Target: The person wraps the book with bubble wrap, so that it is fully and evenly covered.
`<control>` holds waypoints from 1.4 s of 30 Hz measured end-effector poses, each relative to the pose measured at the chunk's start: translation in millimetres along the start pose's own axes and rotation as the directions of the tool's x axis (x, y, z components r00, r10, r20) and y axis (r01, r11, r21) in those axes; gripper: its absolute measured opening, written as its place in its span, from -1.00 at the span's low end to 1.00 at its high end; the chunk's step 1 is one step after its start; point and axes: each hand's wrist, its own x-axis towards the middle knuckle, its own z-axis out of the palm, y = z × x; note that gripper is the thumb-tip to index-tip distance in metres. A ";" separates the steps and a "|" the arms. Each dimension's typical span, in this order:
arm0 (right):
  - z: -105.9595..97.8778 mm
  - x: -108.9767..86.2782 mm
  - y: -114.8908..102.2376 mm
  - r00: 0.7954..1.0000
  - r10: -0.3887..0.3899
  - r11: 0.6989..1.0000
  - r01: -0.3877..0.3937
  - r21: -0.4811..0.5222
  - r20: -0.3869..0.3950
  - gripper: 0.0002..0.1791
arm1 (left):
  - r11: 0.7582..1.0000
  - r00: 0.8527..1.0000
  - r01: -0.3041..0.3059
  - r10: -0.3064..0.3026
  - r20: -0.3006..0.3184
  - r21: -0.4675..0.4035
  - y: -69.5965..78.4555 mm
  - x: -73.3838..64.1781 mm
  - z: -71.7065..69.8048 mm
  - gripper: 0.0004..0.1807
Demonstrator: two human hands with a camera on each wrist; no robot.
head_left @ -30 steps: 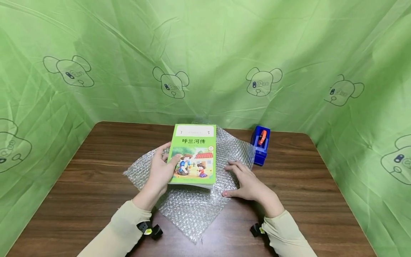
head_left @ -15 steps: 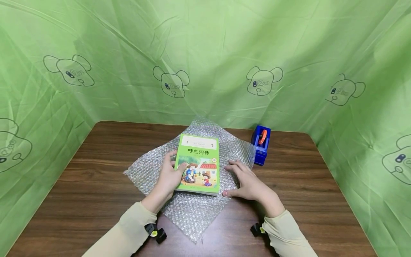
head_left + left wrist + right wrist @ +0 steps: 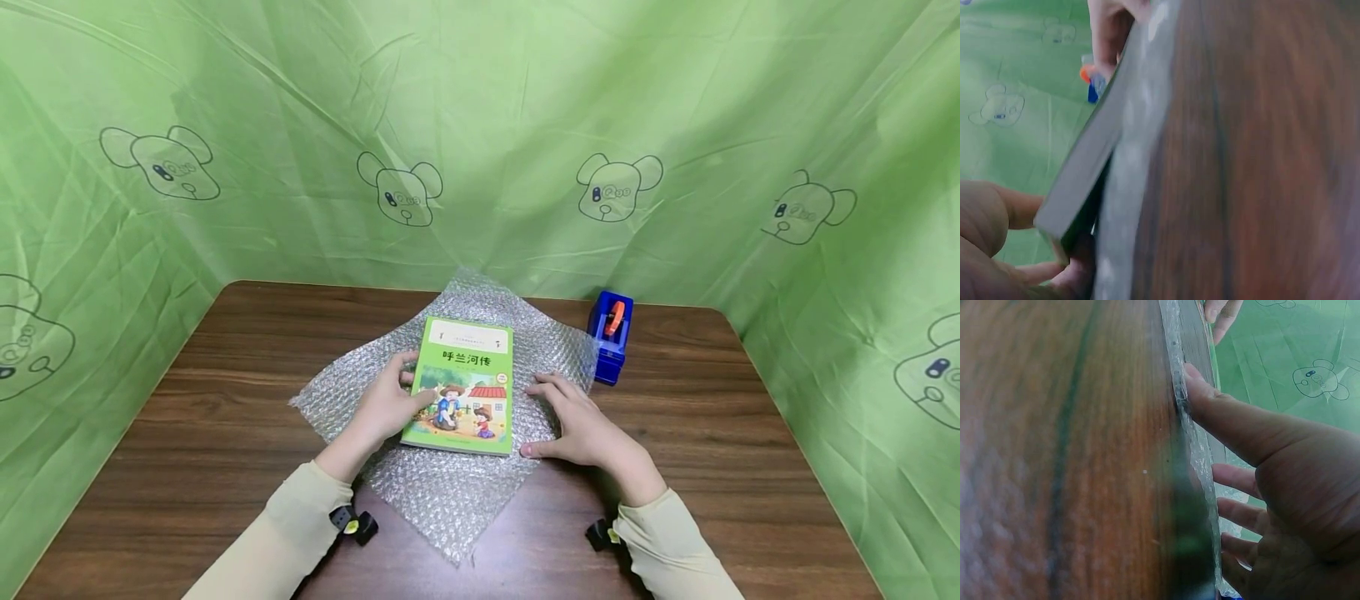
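Observation:
A green paperback book [image 3: 467,387] with a cartoon cover lies over a sheet of bubble wrap [image 3: 450,500], laid cornerwise on the table. At the book's left edge, my left hand [image 3: 386,402] grips it, thumb on the cover and fingers underneath. The left wrist view shows the book [image 3: 1075,181] with its near edge tilted up from the wrap. To the right of the book, my right hand [image 3: 581,427] rests on the wrap with its fingers spread. In the right wrist view its thumb [image 3: 1229,415] lies at the edge of the wrap, close to the book.
A blue tape dispenser [image 3: 611,337] with an orange ring in it stands at the back right, against the wrap's right corner. The brown wood table [image 3: 217,417] is enclosed by green cloth [image 3: 495,100] printed with bear heads.
My left hand has brought the book down and toward me onto the wrap, moving it a little to the right. My right hand has stayed in place.

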 end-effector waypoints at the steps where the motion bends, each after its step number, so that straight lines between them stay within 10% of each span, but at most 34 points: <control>1: 0.0 -0.1 -0.2 1.000 0.000 1.000 0.000 0.001 0.001 0.04 | 1.000 1.000 -0.003 0.003 -0.002 0.022 -0.4 0.9 -1.6 -0.18; 16: -0.1 0.6 0.6 1.000 -0.008 1.000 0.008 -0.006 0.001 0.03 | 0.988 0.996 -0.017 0.030 -0.085 0.151 -1.4 5.0 -2.0 -0.28; 42: -0.3 2.3 1.1 1.000 0.006 1.000 -0.006 -0.001 0.003 0.04 | 0.984 0.996 -0.072 0.061 0.069 0.166 1.7 5.6 -13.2 -0.26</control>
